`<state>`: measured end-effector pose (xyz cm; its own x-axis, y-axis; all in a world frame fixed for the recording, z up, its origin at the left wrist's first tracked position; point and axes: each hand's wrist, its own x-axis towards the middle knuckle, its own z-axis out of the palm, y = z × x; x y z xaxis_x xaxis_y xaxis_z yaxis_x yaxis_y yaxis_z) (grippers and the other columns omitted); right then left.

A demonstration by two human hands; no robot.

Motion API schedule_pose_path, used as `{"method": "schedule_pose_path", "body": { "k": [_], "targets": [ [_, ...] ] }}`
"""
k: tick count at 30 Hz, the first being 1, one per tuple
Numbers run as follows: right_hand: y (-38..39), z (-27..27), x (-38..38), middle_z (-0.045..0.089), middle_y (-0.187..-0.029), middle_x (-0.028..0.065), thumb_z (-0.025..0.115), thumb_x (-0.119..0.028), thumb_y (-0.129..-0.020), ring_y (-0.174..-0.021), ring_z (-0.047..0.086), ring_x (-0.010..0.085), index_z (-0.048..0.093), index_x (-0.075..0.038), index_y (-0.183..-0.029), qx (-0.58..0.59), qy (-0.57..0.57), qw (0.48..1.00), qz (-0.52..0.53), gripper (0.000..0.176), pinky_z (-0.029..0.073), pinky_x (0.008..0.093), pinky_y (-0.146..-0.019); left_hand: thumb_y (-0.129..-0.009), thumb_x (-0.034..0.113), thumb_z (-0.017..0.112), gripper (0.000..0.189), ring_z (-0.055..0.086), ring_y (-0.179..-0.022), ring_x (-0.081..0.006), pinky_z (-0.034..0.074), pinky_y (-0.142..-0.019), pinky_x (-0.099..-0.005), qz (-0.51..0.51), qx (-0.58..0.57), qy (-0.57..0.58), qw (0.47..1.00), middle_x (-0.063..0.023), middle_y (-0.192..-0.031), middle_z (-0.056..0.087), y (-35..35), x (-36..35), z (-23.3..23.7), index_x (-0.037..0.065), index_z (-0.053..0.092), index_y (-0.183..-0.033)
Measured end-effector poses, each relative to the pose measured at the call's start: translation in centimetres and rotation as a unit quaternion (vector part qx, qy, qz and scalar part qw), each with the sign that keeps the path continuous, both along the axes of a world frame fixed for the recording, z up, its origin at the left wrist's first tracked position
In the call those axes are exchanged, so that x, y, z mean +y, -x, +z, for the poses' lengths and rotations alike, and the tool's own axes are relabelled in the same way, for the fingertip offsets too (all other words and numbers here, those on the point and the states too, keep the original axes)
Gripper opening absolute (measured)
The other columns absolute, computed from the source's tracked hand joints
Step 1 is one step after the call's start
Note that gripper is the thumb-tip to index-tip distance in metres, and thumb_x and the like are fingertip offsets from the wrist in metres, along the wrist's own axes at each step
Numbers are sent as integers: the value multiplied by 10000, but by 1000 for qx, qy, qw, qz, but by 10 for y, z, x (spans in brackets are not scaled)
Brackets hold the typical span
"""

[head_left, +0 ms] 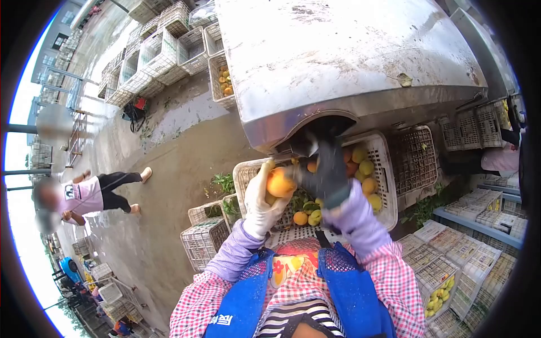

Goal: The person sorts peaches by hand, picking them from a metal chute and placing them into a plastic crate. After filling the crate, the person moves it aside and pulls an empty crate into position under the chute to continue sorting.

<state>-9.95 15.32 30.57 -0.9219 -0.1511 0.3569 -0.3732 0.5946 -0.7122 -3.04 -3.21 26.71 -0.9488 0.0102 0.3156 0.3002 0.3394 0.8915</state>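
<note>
My left hand, in a white glove, is closed around a round orange fruit above the white plastic crate. My right hand wears a black glove and is smeared by motion. It is beside that fruit, just below the dark opening of the metal machine. Whether its fingers grip anything cannot be made out. Inside the crate, under both hands, lie several yellow, orange and greenish fruits, partly hidden by my arms.
The metal machine fills the upper middle. Stacked crates stand at upper left, and a dark crate is right of mine. More crates line the lower right. A person walks on the wet floor at left.
</note>
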Motion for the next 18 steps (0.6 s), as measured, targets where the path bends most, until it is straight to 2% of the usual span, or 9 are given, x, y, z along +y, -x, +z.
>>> {"method": "schedule_pose_path", "body": {
  "k": [2, 4, 6, 7, 9, 12, 15, 16, 18],
  "targets": [
    [-38, -2, -2, 538, -1377, 259, 860, -475, -709, -1283, 516, 437, 564, -17, -1365, -26, 34, 998, 40, 853, 431, 515, -1072, -641, 24, 866, 837, 683, -1001, -330, 554, -872, -388, 21, 47, 105, 993, -174, -1098, 701, 5, 3, 16, -41, 525, -1403],
    [-60, -17, -4, 497, -1422, 286, 824, -549, -720, -1293, 514, 449, 539, -3, -1402, -46, 56, 995, 61, 919, 429, 500, -1085, -593, 38, 878, 863, 681, -1000, -338, 556, -865, -397, 8, 85, 165, 983, -178, -1122, 698, 7, 8, 20, -37, 539, -1382],
    [-68, -16, -8, 520, -1410, 258, 869, -429, -709, -1304, 507, 428, 538, 2, -1392, -26, 56, 998, -1, 873, 428, 500, -1088, -531, 41, 859, 867, 678, -989, -359, 558, -861, -418, 14, 125, 197, 972, -183, -1139, 695, 7, 17, 27, -37, 564, -1343],
    [-68, -15, -10, 531, -1403, 244, 891, -369, -704, -1309, 503, 418, 537, 4, -1387, -15, 56, 998, -31, 855, 428, 501, -1089, -551, 66, 873, 855, 682, -963, -352, 557, -850, -410, 19, 146, 221, 964, -188, -1127, 697, 9, 19, 28, -56, 558, -1337],
    [-67, -15, -10, 494, -1432, 269, 862, -429, -720, -1297, 514, 438, 504, 18, -1408, 9, 58, 997, -48, 895, 430, 508, -1095, -592, 116, 901, 841, 689, -911, -339, 555, -826, -395, 28, 188, 268, 945, -197, -1104, 701, 13, 21, 30, -94, 546, -1325],
    [-47, -29, -11, 488, -1423, 283, 845, -431, -738, -1270, 528, 453, 501, 28, -1393, 109, 53, 990, -70, 871, 448, 520, -1074, -634, 88, 878, 871, 672, -876, -312, 553, -815, -390, 55, 103, 269, 956, -205, -1147, 688, 10, 23, 24, -99, 488, -1390],
    [1, -48, -7, 570, -1315, 268, 817, -258, -793, -1199, 561, 468, 549, 38, -1331, 101, -34, 989, -100, 671, 455, 517, -1032, -714, 79, 830, 891, 646, -854, -245, 550, -778, -364, 83, 36, 150, 985, -202, -1199, 661, 10, 26, 27, -79, 398, -1478],
    [16, -68, -7, 566, -1320, 267, 816, -282, -799, -1201, 559, 461, 543, 28, -1348, 123, -37, 986, -102, 687, 454, 517, -1029, -791, 76, 806, 830, 652, -808, -208, 554, -732, -329, 80, -35, 85, 993, -153, -1078, 660, 6, 24, 23, -50, 387, -1497],
    [40, -89, -8, 560, -1328, 265, 817, -311, -804, -1205, 556, 453, 536, 16, -1367, 145, -46, 983, -106, 709, 450, 516, -1029, -867, 68, 729, 769, 642, -846, -187, 556, -769, -318, 53, -166, -105, 979, -139, -1202, 617, -2, 18, 14, -18, 349, -1529]
  ]
}}
